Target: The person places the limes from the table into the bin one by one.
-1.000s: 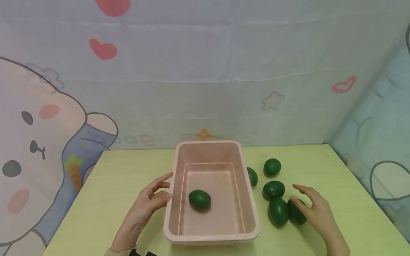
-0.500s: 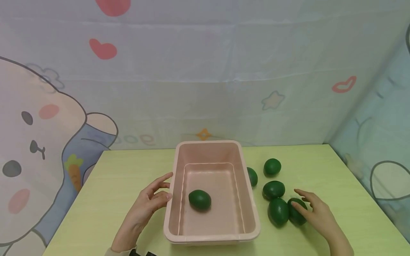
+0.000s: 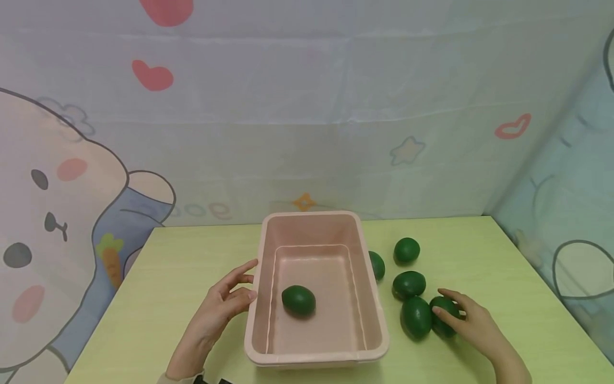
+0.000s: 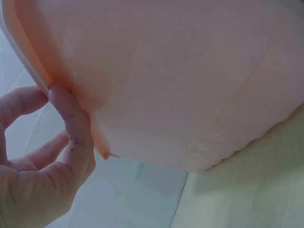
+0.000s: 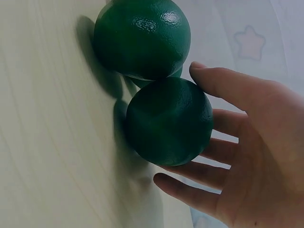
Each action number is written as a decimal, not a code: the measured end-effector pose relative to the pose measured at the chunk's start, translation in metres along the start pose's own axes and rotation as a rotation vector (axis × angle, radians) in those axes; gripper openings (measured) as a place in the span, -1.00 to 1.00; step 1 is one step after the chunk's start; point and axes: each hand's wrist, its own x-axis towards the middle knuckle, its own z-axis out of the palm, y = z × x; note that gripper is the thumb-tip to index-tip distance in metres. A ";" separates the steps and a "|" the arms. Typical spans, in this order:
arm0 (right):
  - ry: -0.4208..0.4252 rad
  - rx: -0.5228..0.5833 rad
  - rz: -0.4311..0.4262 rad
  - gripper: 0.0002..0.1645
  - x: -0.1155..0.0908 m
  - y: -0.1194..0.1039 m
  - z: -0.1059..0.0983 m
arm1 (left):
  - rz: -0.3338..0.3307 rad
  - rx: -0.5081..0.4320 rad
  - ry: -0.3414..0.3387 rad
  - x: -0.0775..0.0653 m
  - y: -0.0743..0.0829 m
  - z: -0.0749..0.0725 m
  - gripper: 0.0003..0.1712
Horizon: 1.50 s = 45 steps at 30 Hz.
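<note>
My left hand pinches the left rim of a pink plastic bin; the left wrist view shows its fingertips at the lip of the bin. One dark green avocado lies inside the bin. To the right, my right hand has its thumb and fingers around the rightmost avocado, which sits on the table. In the right wrist view this avocado lies between the thumb and the fingers, whose tips pass partly behind it. Another avocado sits right beside it on the left.
Farther back on the yellow-green table are an avocado, another avocado and one partly hidden behind the bin's right wall, a half-seen avocado. A printed cloth backdrop hangs along the table's back edge.
My right hand has come down and closed in around the rightmost avocado, its fingers lower and nearer to it. My left hand and the bin have stayed in place.
</note>
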 end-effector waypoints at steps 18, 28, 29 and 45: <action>-0.085 0.035 0.057 -0.17 0.000 0.002 -0.003 | -0.013 0.001 0.015 0.001 -0.004 -0.001 -0.30; -0.074 0.046 0.041 -0.15 -0.003 0.002 -0.002 | -0.002 -0.001 0.004 0.000 -0.003 -0.001 -0.31; -0.073 0.046 0.041 -0.15 -0.003 0.003 -0.002 | -0.001 -0.001 0.004 0.000 -0.003 0.000 -0.31; -0.039 0.026 0.026 -0.16 -0.005 0.000 -0.005 | -0.002 0.002 0.002 0.001 -0.003 -0.001 -0.31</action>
